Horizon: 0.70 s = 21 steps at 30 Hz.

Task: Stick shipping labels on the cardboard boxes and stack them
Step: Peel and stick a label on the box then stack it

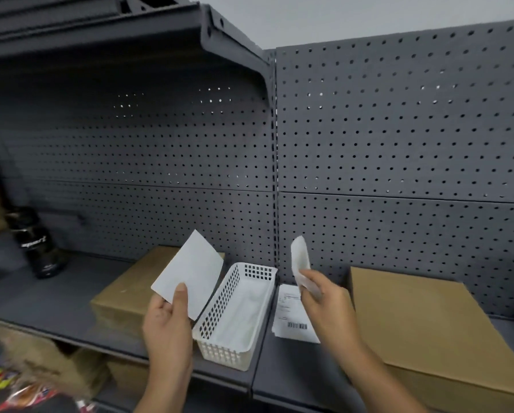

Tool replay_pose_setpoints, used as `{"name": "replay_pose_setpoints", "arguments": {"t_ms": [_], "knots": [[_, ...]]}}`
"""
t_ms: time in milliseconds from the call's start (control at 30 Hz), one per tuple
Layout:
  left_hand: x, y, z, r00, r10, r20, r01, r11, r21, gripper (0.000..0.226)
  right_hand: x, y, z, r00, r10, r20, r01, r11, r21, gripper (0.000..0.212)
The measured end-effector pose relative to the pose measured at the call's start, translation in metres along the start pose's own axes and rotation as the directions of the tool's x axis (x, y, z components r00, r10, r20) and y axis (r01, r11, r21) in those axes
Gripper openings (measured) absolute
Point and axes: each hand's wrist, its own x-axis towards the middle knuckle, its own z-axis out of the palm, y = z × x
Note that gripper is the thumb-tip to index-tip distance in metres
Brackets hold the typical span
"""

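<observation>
My left hand [167, 318] holds up a white shipping label [190, 271], its blank side toward me, above the left cardboard box [121, 293]. My right hand [327, 305] pinches a curled white backing strip [300, 260] over a small stack of printed labels [291, 320] that lies flat on the shelf. A larger cardboard box [422, 326] lies flat at the right. Both boxes rest on the grey shelf [56, 296].
A white perforated plastic basket [234, 350] stands between the boxes, with white sheets inside. A black bottle [39, 242] stands at the left. A pegboard wall [398, 144] backs the shelf. More boxes sit on the lower shelf [79, 371].
</observation>
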Motion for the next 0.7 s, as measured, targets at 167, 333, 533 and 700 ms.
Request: {"name": "replay_pose_setpoints", "arguments": {"t_ms": [167,333,533,700], "knots": [[0.019,0.003,-0.024,1.0,-0.024,-0.018,0.025,1.0,0.01,0.014,0.025,-0.027,0.073,0.938,-0.156,0.309,0.286,0.852,-0.438,0.043],[0.034,0.005,-0.044,1.0,-0.014,0.0,0.014,1.0,0.027,0.015,0.042,-0.043,0.121,0.865,0.065,0.497,0.37,0.585,-0.721,0.033],[0.053,-0.002,-0.056,0.999,-0.037,0.013,0.037,0.999,0.04,0.015,0.045,-0.045,0.143,0.643,0.332,0.691,0.537,0.448,-0.715,0.02],[0.063,-0.006,-0.057,0.999,-0.047,0.021,0.047,0.999,0.026,0.015,0.045,-0.047,0.155,0.579,0.405,0.708,0.616,0.352,-0.705,0.03]]}}
